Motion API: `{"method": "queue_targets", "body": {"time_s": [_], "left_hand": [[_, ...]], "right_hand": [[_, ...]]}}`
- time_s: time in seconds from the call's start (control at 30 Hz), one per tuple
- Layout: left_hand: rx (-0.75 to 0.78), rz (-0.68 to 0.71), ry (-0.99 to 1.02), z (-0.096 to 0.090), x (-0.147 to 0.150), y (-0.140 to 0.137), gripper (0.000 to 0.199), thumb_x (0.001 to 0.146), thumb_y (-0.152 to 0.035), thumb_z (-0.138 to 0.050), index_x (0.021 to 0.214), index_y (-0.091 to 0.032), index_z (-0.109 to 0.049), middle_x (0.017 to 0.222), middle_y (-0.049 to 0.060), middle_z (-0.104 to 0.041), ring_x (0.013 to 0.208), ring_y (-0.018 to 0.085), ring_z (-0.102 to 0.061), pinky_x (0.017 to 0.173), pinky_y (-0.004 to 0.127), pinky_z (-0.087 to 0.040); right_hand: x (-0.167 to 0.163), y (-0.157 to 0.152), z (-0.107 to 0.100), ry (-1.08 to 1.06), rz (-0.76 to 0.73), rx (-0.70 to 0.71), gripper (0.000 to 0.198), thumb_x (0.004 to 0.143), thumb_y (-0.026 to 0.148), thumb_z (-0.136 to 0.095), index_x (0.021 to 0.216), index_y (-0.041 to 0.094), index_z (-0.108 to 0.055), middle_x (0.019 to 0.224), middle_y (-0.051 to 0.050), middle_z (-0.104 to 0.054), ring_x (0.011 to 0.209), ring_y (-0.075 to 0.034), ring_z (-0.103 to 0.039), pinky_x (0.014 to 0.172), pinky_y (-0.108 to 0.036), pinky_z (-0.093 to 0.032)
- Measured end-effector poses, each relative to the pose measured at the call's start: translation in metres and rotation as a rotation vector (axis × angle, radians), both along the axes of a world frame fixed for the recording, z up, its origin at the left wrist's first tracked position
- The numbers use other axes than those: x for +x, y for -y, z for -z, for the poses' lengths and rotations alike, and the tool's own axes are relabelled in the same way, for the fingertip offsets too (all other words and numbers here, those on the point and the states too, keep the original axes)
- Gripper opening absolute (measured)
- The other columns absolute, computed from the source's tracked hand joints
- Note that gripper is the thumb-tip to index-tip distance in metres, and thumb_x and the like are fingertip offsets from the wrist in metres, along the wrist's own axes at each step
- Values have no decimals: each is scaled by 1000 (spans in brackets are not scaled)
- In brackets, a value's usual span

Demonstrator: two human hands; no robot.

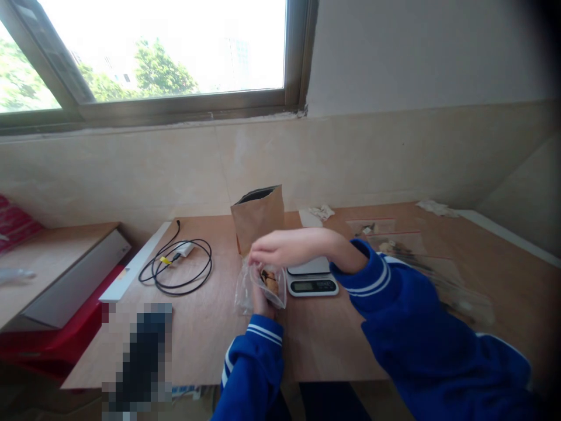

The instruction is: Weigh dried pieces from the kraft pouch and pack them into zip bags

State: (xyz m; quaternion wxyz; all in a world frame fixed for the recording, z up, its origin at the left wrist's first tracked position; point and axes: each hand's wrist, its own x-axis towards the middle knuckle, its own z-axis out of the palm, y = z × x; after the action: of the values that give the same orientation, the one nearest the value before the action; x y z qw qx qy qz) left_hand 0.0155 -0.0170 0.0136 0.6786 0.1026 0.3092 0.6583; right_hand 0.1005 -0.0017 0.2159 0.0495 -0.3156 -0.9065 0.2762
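My left hand (262,303) is wrapped round a clear plastic bag (245,295) from below and behind, its fingers partly covered by the film. Brown, dried-looking pieces (270,282) lie inside the bag. Over the bag's mouth arches my right hand (293,247), wrist bent, with its fingers together and pointing down; the fingertips are partly hidden, so what they hold cannot be made out. Just behind both hands a brown kraft paper pouch (258,216) stands upright with its top open. A white digital scale (314,286) sits to the right, partly under my right forearm.
On the right lie several flat zip bags (394,245) with dried bits in them. A coiled black cable (175,289) with a white adapter (186,250) is at left. Crumpled white tissue (322,213) rests near the wall. A pixelated dark area covers the table's front left.
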Motion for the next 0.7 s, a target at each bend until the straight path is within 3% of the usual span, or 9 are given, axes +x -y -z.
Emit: {"method": "queue_targets", "body": {"time_s": [0.07,0.13,0.3,0.4,0.53,0.7], "left_hand": [[14,-9,14,5,0,0,36,92,-36,-44,109,-13,-65,99,10,-71,96,24,-67,79,31,-55],[-14,-10,13,11,-1,-1,39,92,-40,-43,110,-13,-65,98,11,-71,95,26,-67,78,35,-56],[-62,-79,-9,25,-6,-4,36,91,-41,-44,109,-18,-67,100,6,-70,97,22,-66,78,28,-55],[-40,-9,-29,24,-6,-3,43,92,-46,-39,105,-17,-68,95,7,-71,91,23,-68,71,28,-57],[-1,99,-16,15,-2,0,47,90,-50,-41,98,-14,-71,86,9,-71,83,24,-69,65,28,-58],[42,48,45,11,0,-1,39,90,-44,-44,103,-18,-70,98,10,-71,99,24,-66,76,28,-57]], "right_hand": [[-7,3,19,286,-11,77,18,81,15,-53,73,13,-69,73,-6,-69,58,-14,-59,53,-25,-44],[-14,2,42,438,20,136,11,74,9,-59,68,12,-69,71,-8,-69,57,-17,-58,50,-26,-42],[-15,-5,80,380,64,167,18,82,17,-53,82,8,-69,76,-10,-68,58,-15,-56,50,-25,-40],[-5,-6,86,334,62,116,22,83,26,-54,85,9,-69,74,-7,-67,56,-13,-52,47,-23,-36],[5,-7,83,328,24,58,19,77,25,-63,84,8,-67,71,-5,-64,55,-12,-48,47,-23,-33],[7,-11,77,292,-58,68,23,68,26,-74,82,9,-65,72,-2,-61,63,-12,-49,51,-21,-33]]}}
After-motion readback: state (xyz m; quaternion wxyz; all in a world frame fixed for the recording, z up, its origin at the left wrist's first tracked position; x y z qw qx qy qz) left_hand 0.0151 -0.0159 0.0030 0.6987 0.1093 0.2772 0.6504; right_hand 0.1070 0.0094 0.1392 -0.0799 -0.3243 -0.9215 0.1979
